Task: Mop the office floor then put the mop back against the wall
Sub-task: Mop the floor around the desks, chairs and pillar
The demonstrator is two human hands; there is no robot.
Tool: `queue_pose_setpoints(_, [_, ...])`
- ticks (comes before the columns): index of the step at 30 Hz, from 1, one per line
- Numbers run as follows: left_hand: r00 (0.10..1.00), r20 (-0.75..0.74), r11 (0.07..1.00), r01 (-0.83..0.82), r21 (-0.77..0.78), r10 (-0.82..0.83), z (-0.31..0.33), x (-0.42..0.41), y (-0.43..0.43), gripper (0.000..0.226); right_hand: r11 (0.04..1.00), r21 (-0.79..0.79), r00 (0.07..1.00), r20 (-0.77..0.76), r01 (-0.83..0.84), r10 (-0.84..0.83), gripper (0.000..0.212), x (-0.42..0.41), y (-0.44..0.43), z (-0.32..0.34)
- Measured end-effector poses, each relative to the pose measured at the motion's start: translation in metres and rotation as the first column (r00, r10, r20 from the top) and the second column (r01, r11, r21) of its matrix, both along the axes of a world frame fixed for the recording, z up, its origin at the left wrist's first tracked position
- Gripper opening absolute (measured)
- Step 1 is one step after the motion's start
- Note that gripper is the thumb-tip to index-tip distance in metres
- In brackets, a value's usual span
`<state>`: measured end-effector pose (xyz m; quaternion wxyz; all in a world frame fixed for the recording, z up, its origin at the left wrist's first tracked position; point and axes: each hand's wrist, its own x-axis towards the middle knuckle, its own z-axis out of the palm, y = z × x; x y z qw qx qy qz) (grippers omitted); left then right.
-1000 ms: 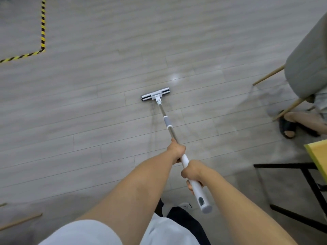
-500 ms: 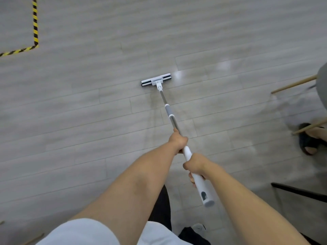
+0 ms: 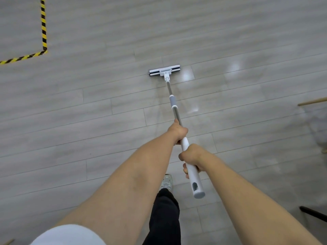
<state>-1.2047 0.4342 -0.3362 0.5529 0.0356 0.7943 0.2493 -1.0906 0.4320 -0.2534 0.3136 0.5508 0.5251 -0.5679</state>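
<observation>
A mop with a white handle (image 3: 194, 181) and a metal pole reaches forward over the grey plank floor (image 3: 88, 121). Its flat white and black head (image 3: 165, 71) lies on the floor ahead of me. My left hand (image 3: 177, 132) grips the pole where the metal meets the white handle. Lower down, my right hand (image 3: 192, 157) grips the white handle, and the handle's grey end cap sticks out below it. No wall is in view.
Yellow and black hazard tape (image 3: 43, 32) marks a corner at the upper left. A wooden chair leg (image 3: 313, 101) and a black table bar (image 3: 313, 212) sit at the right edge. My shoe (image 3: 166, 182) and dark trouser leg are below the hands.
The mop head has been pushed farther forward over the planks. I have stepped forward, so the seated person's foot and the chair have slid out of view on the right.
</observation>
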Motion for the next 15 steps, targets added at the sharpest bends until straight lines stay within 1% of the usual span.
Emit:
queue_pose_setpoints(3, [0.999,-0.044,0.999,0.028,-0.017,-0.029,0.0,0.015,-0.031,0.077,1.0,-0.012,1.0,-0.022,0.019,-0.019,0.023,0.013,-0.034,-0.004])
queue_pose_setpoints(7, [0.998,-0.046,0.999,0.037,-0.009,-0.038,0.014,0.059,-0.081,0.066,1.0,-0.023,1.0,-0.008,-0.006,0.006,0.024,0.057,-0.08,0.006])
queue_pose_setpoints(11, [0.999,-0.029,0.999,0.026,0.026,-0.026,0.034,0.136,-0.151,0.054,0.997,-0.004,0.997,-0.011,-0.082,0.082,0.015,0.133,-0.142,0.021])
queue_pose_setpoints(15, [1.0,-0.02,0.999,0.012,0.035,-0.011,0.056,0.238,-0.238,0.05,0.992,-0.033,0.992,0.037,-0.119,0.12,0.007,0.231,-0.221,0.034])
